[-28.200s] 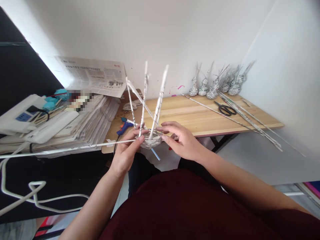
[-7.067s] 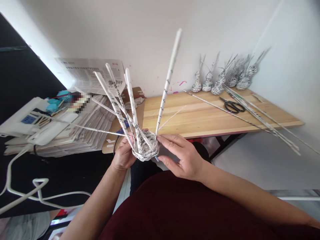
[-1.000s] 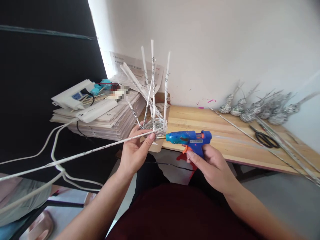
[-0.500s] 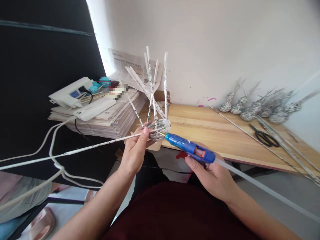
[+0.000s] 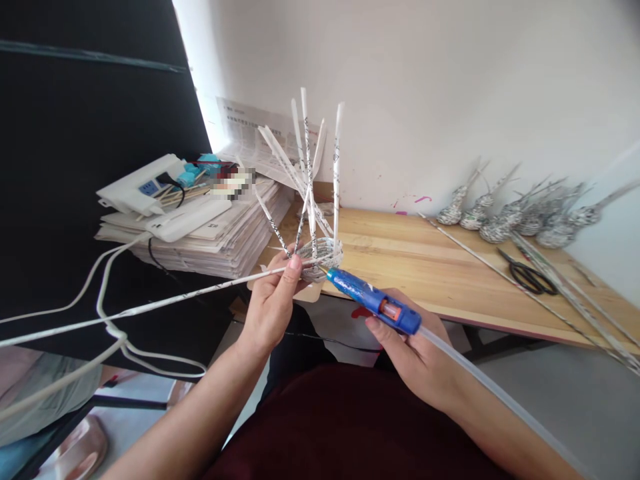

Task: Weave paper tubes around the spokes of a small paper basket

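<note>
The left hand [image 5: 273,295] is pinching the woven newspaper basket [image 5: 326,253] beside the nozzle [image 5: 323,269] of the hot-glue gun [image 5: 370,300], which the right hand [image 5: 424,350] is gripping; a slipping nozzle could be burning the left thumb [image 5: 294,267]

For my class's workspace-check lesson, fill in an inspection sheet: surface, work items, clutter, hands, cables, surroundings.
Surface: wooden table, bearing loose paper rods and woven gourd shapes.
Work items: partly woven paper basket with upright stakes; blue glue gun.
Clutter: scissors beside the loose rods; paper stack bearing a power strip.
Hands: left hand pinches a long paper rod at the basket; right hand grips the glue gun, nozzle at the basket, contact unclear.
Cables: white cables hang at left; black cable below table level.
Surroundings: pale wall with pink marks; black panel at left.
</note>
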Demonstrator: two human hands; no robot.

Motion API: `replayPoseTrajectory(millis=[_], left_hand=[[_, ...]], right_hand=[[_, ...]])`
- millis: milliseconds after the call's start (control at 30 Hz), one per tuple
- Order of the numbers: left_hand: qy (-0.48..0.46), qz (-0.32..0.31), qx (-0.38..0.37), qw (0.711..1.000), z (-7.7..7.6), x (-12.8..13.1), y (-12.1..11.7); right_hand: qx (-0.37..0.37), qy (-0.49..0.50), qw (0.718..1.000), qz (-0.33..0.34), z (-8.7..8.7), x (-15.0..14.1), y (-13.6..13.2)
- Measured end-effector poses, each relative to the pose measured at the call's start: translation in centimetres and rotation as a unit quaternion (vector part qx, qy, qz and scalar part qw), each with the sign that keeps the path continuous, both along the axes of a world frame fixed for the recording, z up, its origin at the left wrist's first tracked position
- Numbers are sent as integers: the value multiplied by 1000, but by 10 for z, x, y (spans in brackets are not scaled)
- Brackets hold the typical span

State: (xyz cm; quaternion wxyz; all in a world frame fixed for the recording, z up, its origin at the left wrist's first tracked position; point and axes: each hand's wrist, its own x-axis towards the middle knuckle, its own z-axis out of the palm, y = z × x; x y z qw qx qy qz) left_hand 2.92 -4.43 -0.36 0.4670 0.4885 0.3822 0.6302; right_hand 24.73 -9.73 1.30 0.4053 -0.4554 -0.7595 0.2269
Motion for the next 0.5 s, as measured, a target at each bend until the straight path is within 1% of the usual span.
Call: replayPoseTrajectory(millis=[267, 500], left_hand=[[15, 10, 13, 1000, -2, 0, 1], [35, 35, -2, 999, 1, 1, -1]], right_hand=[[-8, -1, 1000, -7, -3, 0, 2], [-23, -1, 1000, -12, -2, -1, 2]])
